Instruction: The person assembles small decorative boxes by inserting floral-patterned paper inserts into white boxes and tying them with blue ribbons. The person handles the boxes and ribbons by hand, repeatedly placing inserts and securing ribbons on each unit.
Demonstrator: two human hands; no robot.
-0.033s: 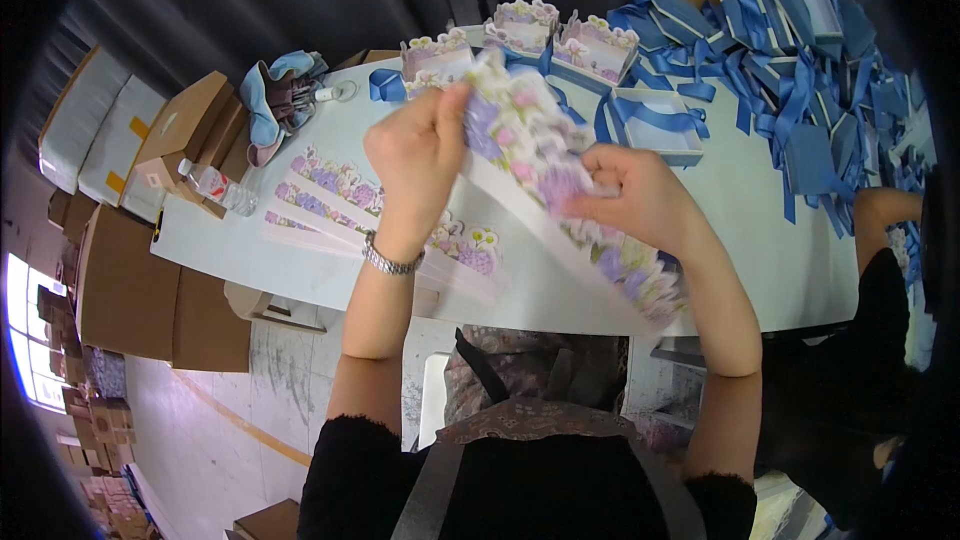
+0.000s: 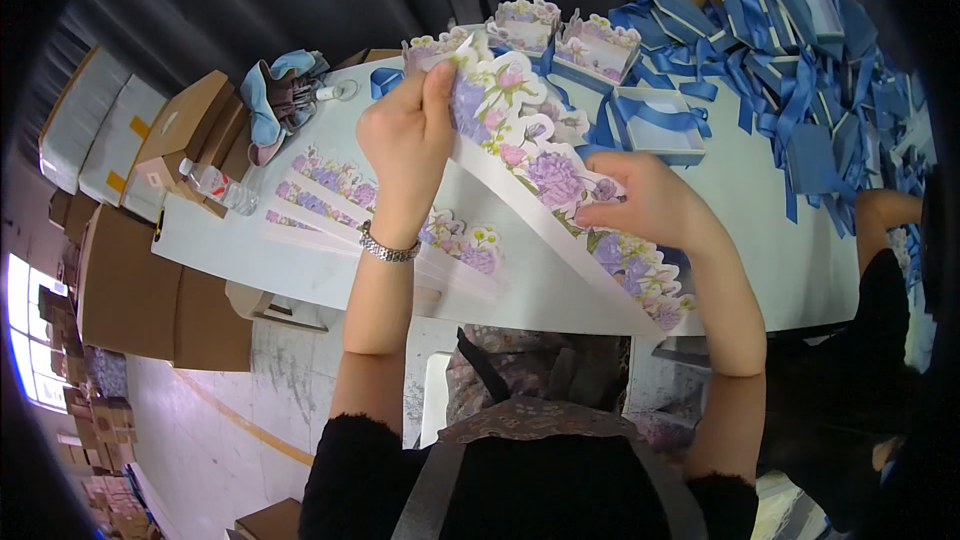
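A long paper strip (image 2: 530, 185) with purple and pink flowers along a scalloped edge and a white band slants across the view above the table. My left hand (image 2: 408, 140), with a metal watch band at its wrist, pinches the strip's upper end between thumb and curled fingers. Lower down, my right hand (image 2: 650, 198) grips its flowered edge, thumb and fingers closed on it. More flower strips (image 2: 325, 202) lie fanned on the table left of and beneath my left arm. Beyond the held strip stand several flower-trimmed boxes (image 2: 605, 48), partly covered by it.
A shallow open box (image 2: 660, 128) with blue ribbon sits behind my right hand. Blue ribboned boxes (image 2: 790, 90) pile up at right, beside another person's arm (image 2: 885, 212). A bottle (image 2: 225, 190), brown cartons (image 2: 195, 130) and blue cloth (image 2: 270, 100) stand at left on the white table (image 2: 780, 280).
The strip, blurred a moment earlier, now shows sharply. My left hand has shifted slightly left, and both hands keep their hold.
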